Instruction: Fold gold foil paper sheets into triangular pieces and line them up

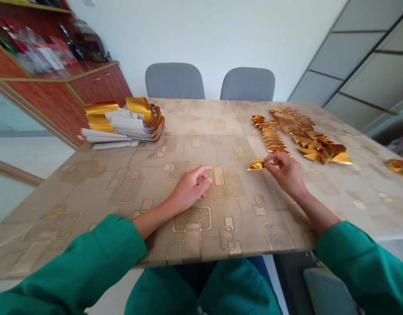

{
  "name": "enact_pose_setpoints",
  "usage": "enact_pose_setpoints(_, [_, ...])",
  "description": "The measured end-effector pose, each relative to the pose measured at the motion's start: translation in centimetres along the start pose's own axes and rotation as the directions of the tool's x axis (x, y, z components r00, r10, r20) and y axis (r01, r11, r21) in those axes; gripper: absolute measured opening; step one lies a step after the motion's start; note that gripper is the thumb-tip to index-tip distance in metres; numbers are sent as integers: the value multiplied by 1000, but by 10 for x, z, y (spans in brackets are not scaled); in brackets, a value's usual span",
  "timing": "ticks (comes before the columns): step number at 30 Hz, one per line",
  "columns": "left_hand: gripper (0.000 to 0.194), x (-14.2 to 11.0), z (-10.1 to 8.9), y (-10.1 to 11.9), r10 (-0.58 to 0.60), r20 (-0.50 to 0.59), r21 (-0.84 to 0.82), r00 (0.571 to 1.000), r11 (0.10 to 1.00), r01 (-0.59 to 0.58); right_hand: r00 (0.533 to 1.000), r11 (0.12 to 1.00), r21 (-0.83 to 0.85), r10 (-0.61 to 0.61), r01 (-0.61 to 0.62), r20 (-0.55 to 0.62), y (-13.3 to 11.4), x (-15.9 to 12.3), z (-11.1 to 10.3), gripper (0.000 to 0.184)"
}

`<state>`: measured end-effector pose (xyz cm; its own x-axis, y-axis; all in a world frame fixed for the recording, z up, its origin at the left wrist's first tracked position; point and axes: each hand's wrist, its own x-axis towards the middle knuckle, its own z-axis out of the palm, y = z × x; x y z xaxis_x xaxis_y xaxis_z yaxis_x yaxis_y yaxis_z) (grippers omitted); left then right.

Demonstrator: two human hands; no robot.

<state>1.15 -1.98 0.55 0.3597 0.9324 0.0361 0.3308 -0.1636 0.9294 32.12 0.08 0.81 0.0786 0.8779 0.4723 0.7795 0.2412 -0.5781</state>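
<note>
The right hand (pixel 285 173) reaches forward over the right half of the tabletop (pixel 201 124), its wrist bent so that the fingers point left, and it pinches one end of a small folded gold foil piece (pixel 256 165) between thumb and fingertips. The left hand (pixel 191 186) is near the middle, palm turned inward, its fingers loosely curled with the index finger stretched out toward the right; it grasps nothing and is well apart from the foil piece.

Just beyond the right hand, a curving row of folded gold pieces (pixel 306 131) runs toward the far right corner, its pieces overlapping one another. Another gold piece (pixel 398 166) lies by the right edge. At the far left corner sits a stack of gold and white sheets (pixel 122 122), bent over in layers. Between this stack and the row, only the bare cover separates them.

The tabletop has a beige cover with rounded-rectangle patterns. Two grey chairs (pixel 175 81) stand behind its far edge, against a pale wall (pixel 208 35). A reddish wooden cabinet (pixel 93 85) holding bottles and bags is at the left, and grey panelled doors (pixel 349 57) are at the right.
</note>
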Motion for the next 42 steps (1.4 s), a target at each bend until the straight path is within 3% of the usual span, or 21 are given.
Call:
enact_pose_setpoints(4, [39,3,1,-5,-9,16,11,1000,1000,9,969,972,-27,228,-232,-94,60,3,-31,19])
enact_pose_setpoints(9, [36,4,0,-8,-21,35,14,999,1000,21,961,962,37,273,-271,-48,91,10,-38,27])
enact_pose_setpoints(19, [33,4,-2,-7,-2,51,57,999,998,-1,957,883,-370,280,-289,-78,96,26,-37,13])
enact_pose_setpoints(27, [33,3,-3,-6,1,67,54,998,999,-5,965,836,-481,229,-263,-131,93,30,-31,12])
enact_pose_setpoints(33, [32,3,-4,-7,10,75,59,997,998,-14,985,827,-537,128,-169,-113,92,23,-33,19])
enact_pose_setpoints(42, [29,3,-4,-7,19,83,44,996,999,-23,992,806,-580,72,-121,-107,83,29,-27,7])
